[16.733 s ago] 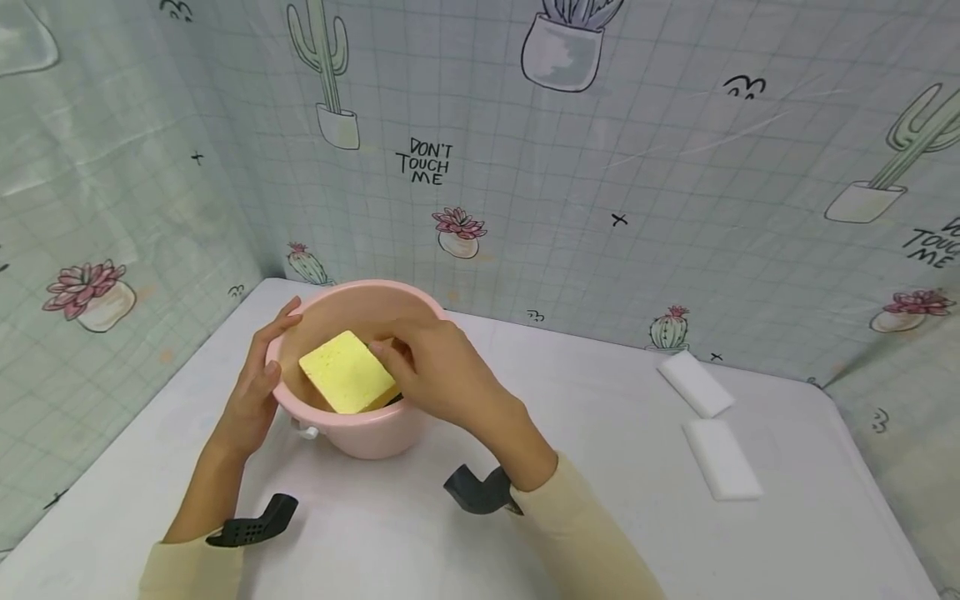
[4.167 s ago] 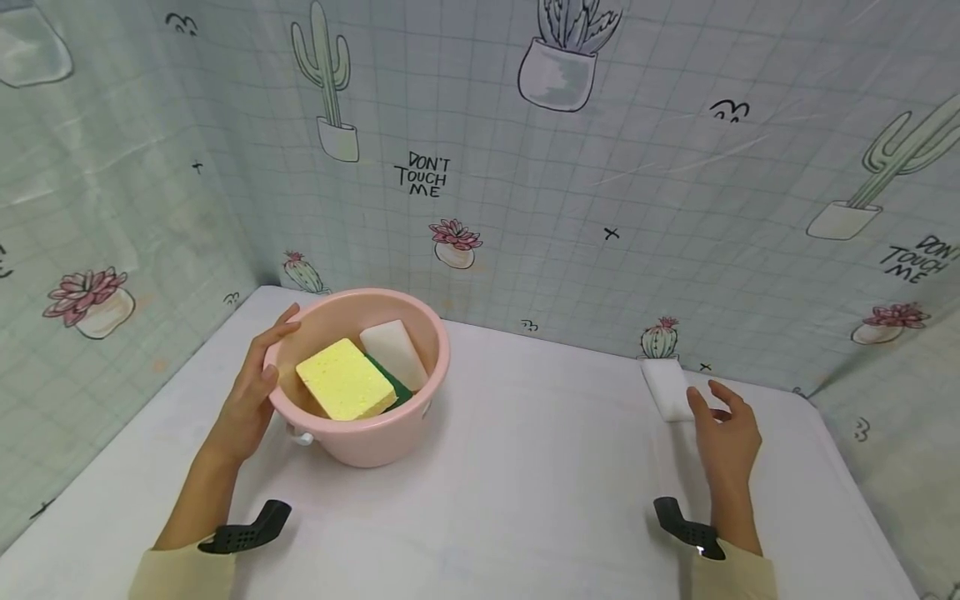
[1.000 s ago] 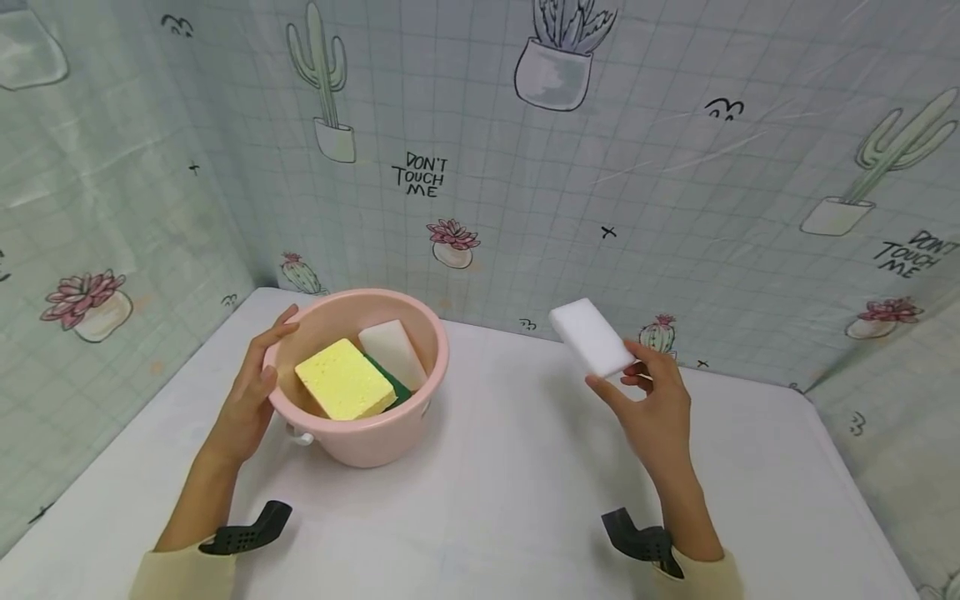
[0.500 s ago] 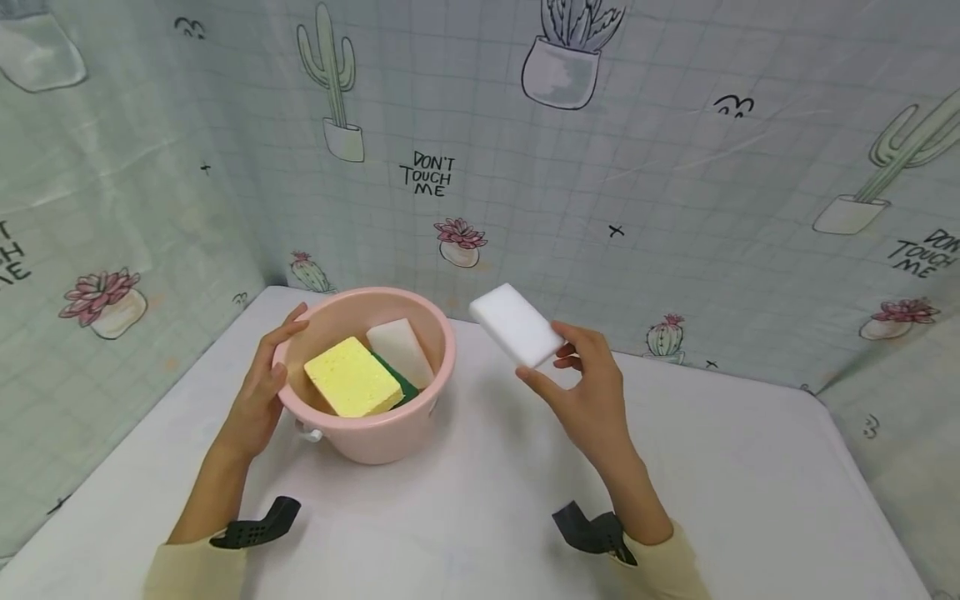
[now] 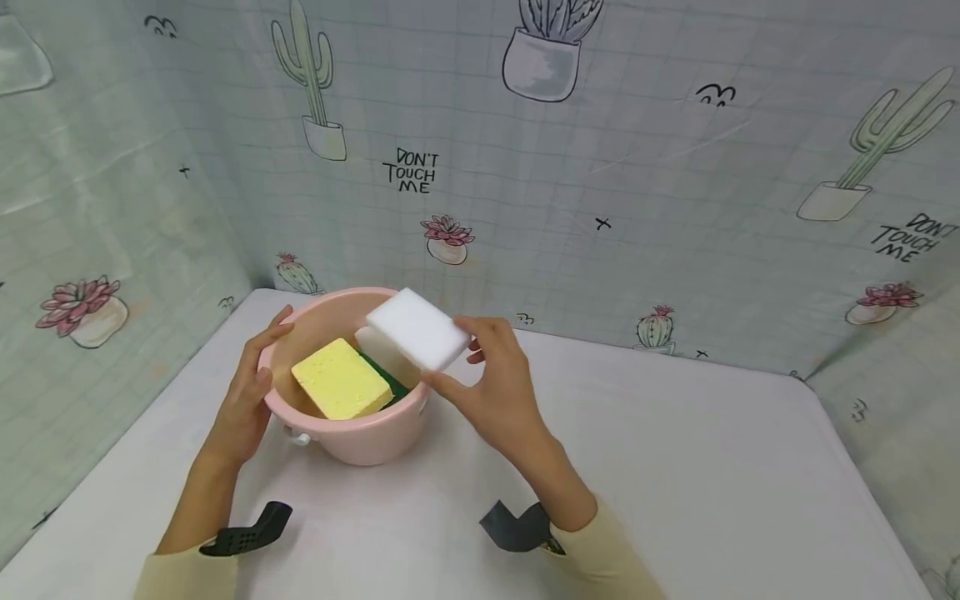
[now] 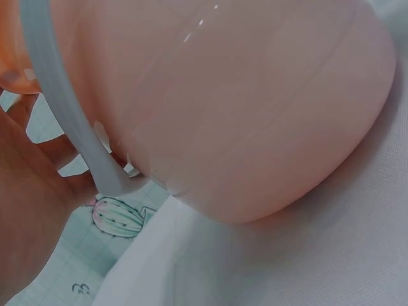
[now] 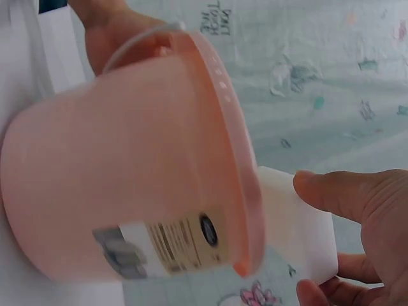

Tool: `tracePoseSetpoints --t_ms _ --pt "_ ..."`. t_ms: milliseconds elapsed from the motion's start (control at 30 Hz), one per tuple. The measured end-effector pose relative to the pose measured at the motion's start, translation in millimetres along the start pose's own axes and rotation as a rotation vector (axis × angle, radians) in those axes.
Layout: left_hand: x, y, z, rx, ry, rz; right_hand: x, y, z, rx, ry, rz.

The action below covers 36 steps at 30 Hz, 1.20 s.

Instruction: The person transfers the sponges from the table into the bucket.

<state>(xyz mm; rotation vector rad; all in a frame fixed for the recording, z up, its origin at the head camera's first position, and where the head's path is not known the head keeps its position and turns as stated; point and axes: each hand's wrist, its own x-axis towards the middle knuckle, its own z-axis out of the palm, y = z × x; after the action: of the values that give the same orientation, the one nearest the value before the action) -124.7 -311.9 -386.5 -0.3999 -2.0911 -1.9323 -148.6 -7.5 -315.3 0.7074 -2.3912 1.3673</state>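
A pink bucket [image 5: 367, 442] stands on the left of the table, its mouth tilted toward me in the head view. My left hand [image 5: 243, 400] holds its left rim, thumb on the near side and fingers farther round. Inside lie a yellow sponge [image 5: 341, 379], a dark green piece [image 5: 396, 390] beside it and a white sponge [image 5: 381, 352], partly covered from view. Over the right side of the mouth, my right hand [image 5: 498, 387] pinches another white sponge [image 5: 420, 329] by its right end between thumb and fingers. The right wrist view shows this held sponge [image 7: 299, 223] just beyond the rim.
The bucket's pale handle [image 6: 57, 95] hangs down its side near the left hand. A printed label [image 7: 172, 245] is on the outer wall. Behind the white table [image 5: 675, 467], a curtain [image 5: 480, 150] printed with cacti rises at the back and sides.
My right hand took a white sponge from the table's right side and has carried it left to over the bucket. Another white sponge entered the bucket earlier. The left hand stays on the rim.
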Motion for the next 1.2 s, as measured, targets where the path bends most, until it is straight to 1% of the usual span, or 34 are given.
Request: tracePoseSetpoints --t_ms 133,333,467,600,667,1067,1200 --pt "-1.5 -0.3 -0.4 -0.013 0.001 -0.005 2.2 -11 15 0.025 -0.062 0.009" --pt "-1.4 -1.0 -1.1 -0.013 -0.008 0.007 7.9 -20 30 0.03 -0.111 -0.003" --pt "-1.0 -0.4 -1.2 -0.024 -0.015 0.007 11.2 -25 39 -0.026 -0.168 -0.013" --pt "-0.8 0.0 -1.3 -0.022 -0.013 -0.003 15.0 -31 46 -0.121 -0.234 -0.017" --pt "-0.7 0.1 -1.4 -0.026 -0.01 -0.01 17.1 -34 49 -0.152 -0.253 -0.011" --pt "-0.3 -0.4 -1.7 0.002 -0.019 0.002 20.1 -53 63 -0.266 -0.32 0.083" --pt "-0.5 -1.1 -2.3 0.006 -0.016 0.0 20.7 -55 63 -0.275 -0.357 0.078"
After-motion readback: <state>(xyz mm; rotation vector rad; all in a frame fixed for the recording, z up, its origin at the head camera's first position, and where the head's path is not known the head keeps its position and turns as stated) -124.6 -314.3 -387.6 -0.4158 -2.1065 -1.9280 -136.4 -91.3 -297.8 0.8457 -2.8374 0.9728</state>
